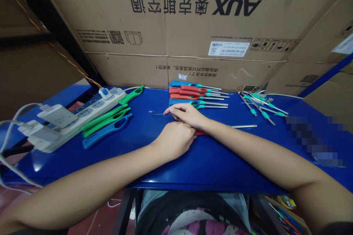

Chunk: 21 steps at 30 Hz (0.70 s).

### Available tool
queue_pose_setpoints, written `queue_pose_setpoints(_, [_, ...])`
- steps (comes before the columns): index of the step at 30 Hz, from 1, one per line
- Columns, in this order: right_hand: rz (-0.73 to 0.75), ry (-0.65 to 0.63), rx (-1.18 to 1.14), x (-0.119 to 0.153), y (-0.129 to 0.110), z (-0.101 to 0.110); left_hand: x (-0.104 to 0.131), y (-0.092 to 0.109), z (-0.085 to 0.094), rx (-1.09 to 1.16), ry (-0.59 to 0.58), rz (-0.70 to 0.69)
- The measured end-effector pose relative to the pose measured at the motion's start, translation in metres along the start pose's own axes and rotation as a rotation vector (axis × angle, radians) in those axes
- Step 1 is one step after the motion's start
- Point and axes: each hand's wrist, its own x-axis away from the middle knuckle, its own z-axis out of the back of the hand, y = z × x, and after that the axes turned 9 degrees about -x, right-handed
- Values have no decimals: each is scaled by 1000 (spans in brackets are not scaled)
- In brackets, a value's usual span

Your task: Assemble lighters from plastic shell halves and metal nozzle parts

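My left hand is closed round a red lighter, whose metal tube sticks out to the right beyond my right wrist. Crossing over it, my right hand pinches a thin metal tool that points left. Close to the tool's tip lie a few tiny metal pieces. Behind my hands is a pile of red and blue long-necked lighters. Green handle shells and a blue one rest at the left.
A white power strip with plugged-in chargers and cables occupies the left of the blue table. Metal tubes with teal ends are heaped at the back right. Behind stands a large cardboard sheet. A pixelated patch covers the right side.
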Motion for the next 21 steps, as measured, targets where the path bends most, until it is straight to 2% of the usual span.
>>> queue_pose_setpoints(8, [-138,15,-62,-2,5,-1,-2,2,1,-11,1,12])
queue_pose_setpoints(14, [-84,67,-175,-1,1,3,-3,-2,-3,135,60,-10])
queue_pose_setpoints(21, [-55,81,-271,2,-18,13,-3,-6,-11,217,143,-30])
